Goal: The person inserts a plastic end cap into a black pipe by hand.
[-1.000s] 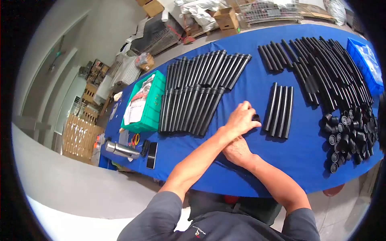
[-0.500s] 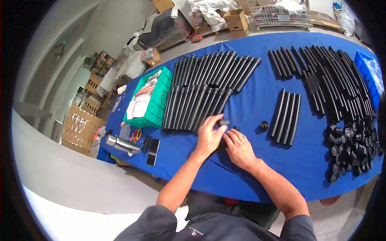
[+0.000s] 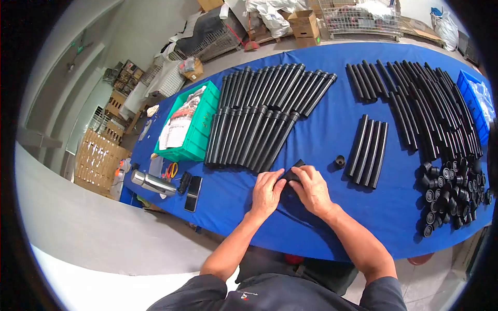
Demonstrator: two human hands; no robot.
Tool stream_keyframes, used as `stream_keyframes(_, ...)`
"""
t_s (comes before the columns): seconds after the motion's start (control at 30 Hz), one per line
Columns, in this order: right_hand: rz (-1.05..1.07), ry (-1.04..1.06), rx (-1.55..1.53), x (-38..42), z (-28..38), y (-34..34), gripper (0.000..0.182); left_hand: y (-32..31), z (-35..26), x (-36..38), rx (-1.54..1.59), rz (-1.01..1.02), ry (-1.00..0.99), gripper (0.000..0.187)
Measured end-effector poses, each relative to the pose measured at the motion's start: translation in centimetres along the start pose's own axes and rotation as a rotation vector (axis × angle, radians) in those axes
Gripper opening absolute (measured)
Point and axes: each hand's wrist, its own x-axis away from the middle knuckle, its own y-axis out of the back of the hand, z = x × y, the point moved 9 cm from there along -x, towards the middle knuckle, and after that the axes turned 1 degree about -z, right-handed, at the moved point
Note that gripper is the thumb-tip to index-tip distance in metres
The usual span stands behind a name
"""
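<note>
Close together over the blue cloth are my left hand [image 3: 266,194] and my right hand [image 3: 313,193], both closed. Between their fingertips sits a short black piece [image 3: 293,174], mostly covered; I cannot tell whether it is a cap, a tube end or both. Its upper end points away from me. To the right of my right hand, a single black cap [image 3: 340,161] stands with its hollow facing up. Beyond it several bare black tubes [image 3: 367,153] lie side by side. Ahead of my left hand are two rows of black tubes with collared ends [image 3: 254,137].
A green crate [image 3: 196,140] holding printed bags stands left of the rows. Nearer are a steel flask [image 3: 154,182], a phone [image 3: 193,194] and scissors [image 3: 172,170]. At the right lie many bare tubes [image 3: 441,111], a heap of caps [image 3: 448,194] and a blue bin [image 3: 469,98].
My left hand has come down and turned inward, bringing the small black piece it held to my right hand. My right fingers now curl around the black piece too.
</note>
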Motion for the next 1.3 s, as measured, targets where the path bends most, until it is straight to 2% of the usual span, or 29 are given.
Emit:
stream_keyframes(0.03, -0.037, -0.054, -0.025, 0.1, -0.5, 0.2, 0.041, -0.3, 0.6, 0.5, -0.027, 0.043, 0.004, 0.032)
stream_keyframes(0.13, -0.093, -0.039, 0.038, -0.3, -0.6, 0.6, 0.040, -0.7, 0.8, 2.3, -0.193, 0.174, -0.057, 0.042)
stream_keyframes(0.17, -0.086, -0.022, 0.112, -0.4, -0.4, 0.6, 0.045, -0.6, 1.6, 2.8, -0.183, 0.224, -0.020, 0.050)
stream_keyframes(0.27, -0.072, 0.017, 0.342, -0.5, -0.2, 1.0, 0.058, 2.0, 3.6, 4.8, -0.243, 0.211, 0.133, 0.051)
stream_keyframes(0.3, -0.035, 0.004, 0.371, -0.3, -0.9, 0.2, 0.066, 2.9, 4.2, 5.7, -0.238, 0.201, 0.095, 0.049)
stream_keyframes(0.4, 0.085, -0.050, 0.482, 0.1, -2.4, -1.2, 0.068, 6.0, 3.2, 6.4, -0.240, 0.170, 0.071, 0.048)
stream_keyframes(0.53, -0.039, -0.014, 0.481, -0.4, -0.2, 0.6, 0.074, 8.6, 1.2, 6.1, -0.159, 0.135, 0.076, 0.047)
stream_keyframes(0.57, -0.103, 0.038, 0.415, -0.7, 1.5, 1.6, 0.076, 9.1, 0.8, 6.1, -0.146, 0.127, 0.064, 0.045)
stream_keyframes(0.67, -0.105, 0.355, 0.069, 0.3, 4.8, 1.7, 0.076, 9.7, 0.3, 6.1, -0.048, 0.150, 0.092, 0.044)
stream_keyframes(0.7, 0.067, 0.217, -0.082, 0.5, 3.7, 0.1, 0.076, 9.6, -0.1, 6.1, -0.015, 0.184, 0.107, 0.043)
stream_keyframes(0.8, 0.664, -0.389, -0.723, 2.4, 0.9, -5.5, 0.077, 8.6, -1.0, 5.5, 0.061, 0.308, 0.123, 0.043)
stream_keyframes(0.93, 0.764, -0.307, -0.827, 3.4, 2.3, -6.4, 0.074, 6.4, -1.4, 5.8, 0.080, 0.500, 0.081, 0.043)
stream_keyframes(0.97, 0.689, -0.303, -0.946, 3.4, 2.3, -6.4, 0.067, 5.9, -1.4, 6.1, 0.082, 0.542, 0.068, 0.043)
stream_keyframes(1.07, 0.751, -0.305, -0.864, 3.6, 1.6, -6.9, 0.056, 5.6, -0.3, 6.5, 0.106, 0.467, 0.071, 0.042)
stream_keyframes(1.1, 0.761, -0.346, -0.810, 3.4, 1.6, -6.5, 0.049, 5.3, 0.3, 6.5, 0.104, 0.463, 0.132, 0.040)
stream_keyframes(1.2, 0.784, -0.321, -0.762, 3.4, 1.0, -6.8, 0.055, 4.9, 2.2, 7.3, 0.114, 0.467, 0.327, 0.036)
stream_keyframes(1.27, 0.724, -0.356, -0.898, 3.4, 1.0, -6.9, 0.062, 4.7, 4.4, 9.1, 0.147, 0.501, 0.465, 0.035)
stream_keyframes(1.3, 0.696, -0.372, -0.962, 3.5, 1.0, -6.8, 0.065, 4.8, 4.6, 9.5, 0.422, 0.414, 0.568, 0.035)
